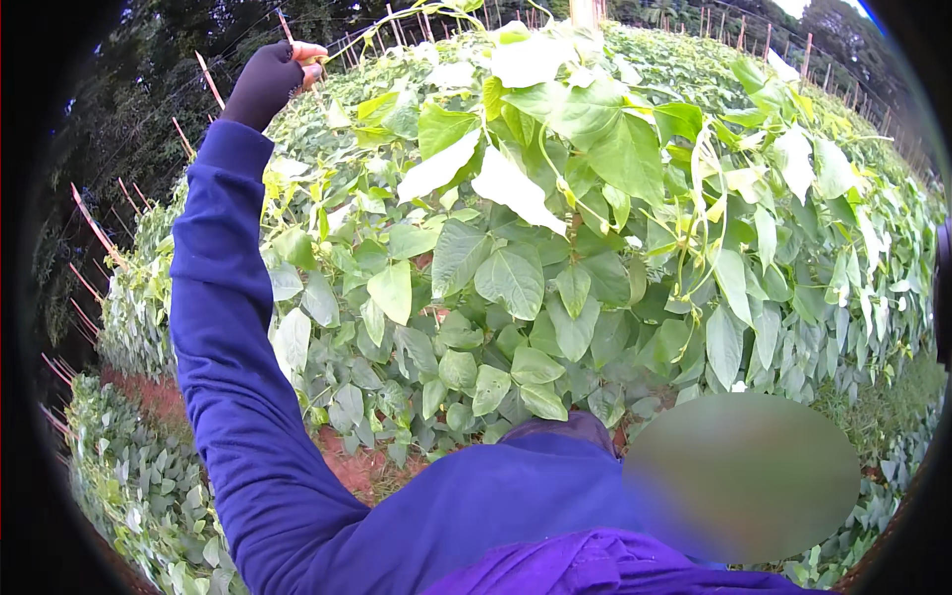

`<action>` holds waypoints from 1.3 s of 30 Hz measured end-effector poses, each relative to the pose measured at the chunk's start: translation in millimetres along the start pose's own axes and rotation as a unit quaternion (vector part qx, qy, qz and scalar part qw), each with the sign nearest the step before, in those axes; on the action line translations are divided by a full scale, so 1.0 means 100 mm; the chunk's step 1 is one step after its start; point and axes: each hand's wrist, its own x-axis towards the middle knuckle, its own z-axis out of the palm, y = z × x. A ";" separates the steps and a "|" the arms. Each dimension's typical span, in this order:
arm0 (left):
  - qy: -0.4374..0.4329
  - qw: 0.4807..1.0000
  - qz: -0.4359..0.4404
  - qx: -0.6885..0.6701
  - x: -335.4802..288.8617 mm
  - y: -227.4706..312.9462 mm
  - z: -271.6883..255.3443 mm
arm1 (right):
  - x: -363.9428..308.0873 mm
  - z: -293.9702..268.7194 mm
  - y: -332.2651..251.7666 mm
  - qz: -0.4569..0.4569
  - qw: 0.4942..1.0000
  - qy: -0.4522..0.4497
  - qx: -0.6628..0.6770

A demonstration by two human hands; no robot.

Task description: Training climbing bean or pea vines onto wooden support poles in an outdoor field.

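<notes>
My left hand [273, 81], in a dark glove with bare fingertips, is raised at the upper left. Its thumb and fingers are pinched on a thin green vine shoot [369, 36], which runs off to the right above the leaves. A dense bank of broad-leaved climbing plants [511, 278] fills the middle, below and to the right of this hand. My right hand does not show.
Thin stakes [97, 226] stand along the left, and more poles [807, 52] rise at the far right. A pale post [585, 12] stands at the top. Reddish soil [349, 466] shows under the plants. A blurred oval covers the lower right.
</notes>
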 end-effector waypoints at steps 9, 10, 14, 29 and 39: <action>0.175 0.859 0.133 0.463 0.29 0.13 0.14 | -0.25 0.51 0.41 0.033 0.983 -0.062 -0.170; 0.176 0.907 0.139 0.357 0.33 -0.03 0.06 | -0.23 0.57 0.46 0.036 0.979 -0.071 -0.188; 0.161 0.961 0.121 0.192 0.40 -0.10 0.10 | 0.19 0.18 0.88 0.046 0.968 -0.075 -0.237; 0.202 0.919 0.260 0.215 0.48 -0.20 0.07 | 0.56 0.10 1.14 -0.320 0.419 -0.164 -0.834; 0.209 0.871 0.278 0.346 0.67 -0.31 0.02 | 0.47 0.07 1.17 -0.361 0.430 -0.156 -0.812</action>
